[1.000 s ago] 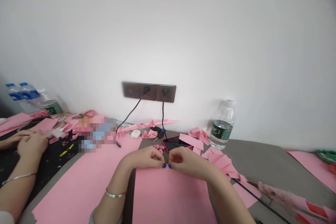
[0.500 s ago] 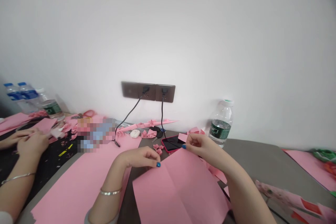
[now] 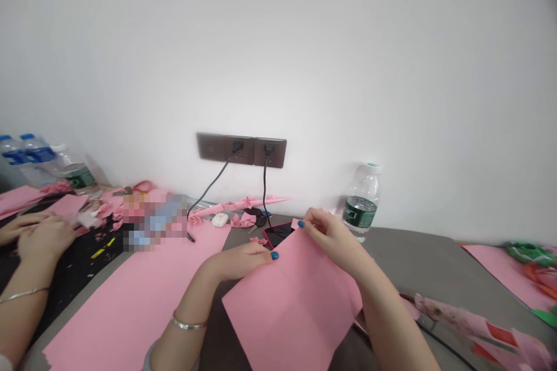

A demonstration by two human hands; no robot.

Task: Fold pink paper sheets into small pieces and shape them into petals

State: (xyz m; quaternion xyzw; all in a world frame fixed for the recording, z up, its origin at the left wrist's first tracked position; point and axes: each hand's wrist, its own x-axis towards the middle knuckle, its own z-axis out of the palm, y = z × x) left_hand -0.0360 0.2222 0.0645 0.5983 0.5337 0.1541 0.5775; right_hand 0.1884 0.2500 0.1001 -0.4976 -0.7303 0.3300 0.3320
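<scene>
A sheet of pink paper (image 3: 291, 307) is held up in front of me, tilted, with its upper edge between my two hands. My left hand (image 3: 243, 261) grips that edge near its middle, thumb on the near face and fingers behind the sheet. At the top corner my right hand (image 3: 326, 235) pinches the paper between thumb and curled fingers. Just behind that corner lies a phone (image 3: 277, 235) in a red case, partly covered by the paper. A larger pink sheet (image 3: 130, 307) lies flat to the left of my left arm.
A water bottle (image 3: 361, 203) stands by the wall. Black cables run from the wall sockets (image 3: 241, 151). A white earphone case (image 3: 220, 219), keys (image 3: 260, 220) and folded pink pieces lie behind. At left, another person's hands (image 3: 46, 237) work over a black mat. A wrapped pink bundle (image 3: 474, 324) lies right.
My left hand has slid along the upper edge toward my right hand. The sheet has turned and drawn closer together, and its centre crease shows less. The view has shifted slightly.
</scene>
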